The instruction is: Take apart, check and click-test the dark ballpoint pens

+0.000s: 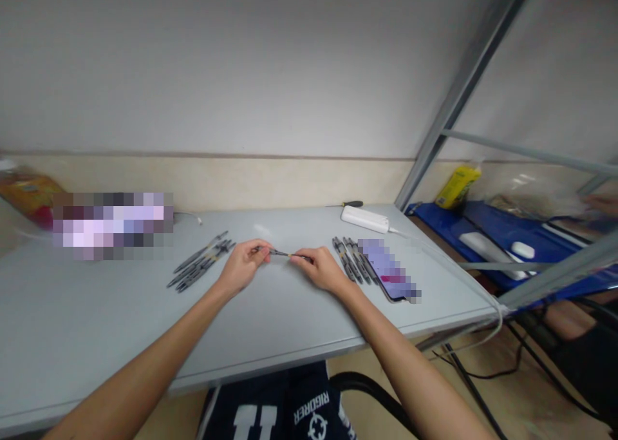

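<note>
Over the middle of a pale grey table (96, 324), my left hand (244, 265) and my right hand (321, 269) each pinch one end of a single dark pen (286, 254), held level between them. Both hands have their fingers curled closed. A bundle of several dark pens (200, 267) lies to the left of my left hand. Another row of several pens (352, 258) lies just right of my right hand.
A phone (392, 274) lies beside the right-hand pens, with a white power adapter (364, 219) and its cable behind it. A metal frame post (454, 105) rises at the table's right edge. A blue surface (449, 224) holds a yellow bottle (458, 186).
</note>
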{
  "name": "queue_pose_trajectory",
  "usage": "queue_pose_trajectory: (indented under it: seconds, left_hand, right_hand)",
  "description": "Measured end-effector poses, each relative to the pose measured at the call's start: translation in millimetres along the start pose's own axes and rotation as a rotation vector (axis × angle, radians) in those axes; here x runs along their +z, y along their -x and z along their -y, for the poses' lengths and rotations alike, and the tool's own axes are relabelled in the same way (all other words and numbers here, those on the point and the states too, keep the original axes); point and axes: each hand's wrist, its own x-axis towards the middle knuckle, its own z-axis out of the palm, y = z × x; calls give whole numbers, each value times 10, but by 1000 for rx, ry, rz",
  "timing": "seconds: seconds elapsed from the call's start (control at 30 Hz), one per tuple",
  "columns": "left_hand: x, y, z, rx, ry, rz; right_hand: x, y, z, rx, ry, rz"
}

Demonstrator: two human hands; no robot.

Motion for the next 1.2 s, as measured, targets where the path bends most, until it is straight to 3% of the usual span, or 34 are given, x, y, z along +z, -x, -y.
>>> queue_pose_trajectory:
  seconds: [0.2,0.47,0.63,0.77,0.87,1.2]
  left_hand:
    - [18,18,6,38,-42,-36]
    - [75,47,-7,-12,-53,-50]
    - [65,28,-37,-29,-33,-16]
    - [12,-5,-5,-55,-70,94]
    - [-25,-15,21,-36,-150,152]
    - [44,30,54,-56,-136,34]
  right_hand:
    - [-66,-9,41,75,-247,55]
    - [-67,-17,-43,211,-385,162]
    - [-56,-18,-40,202,-340,107]
    - [-53,-14,-25,97,-133,-31]
    - [-41,-13,-30,44,-20,-60]
    - [-76,-10,-11,91,-162,48]
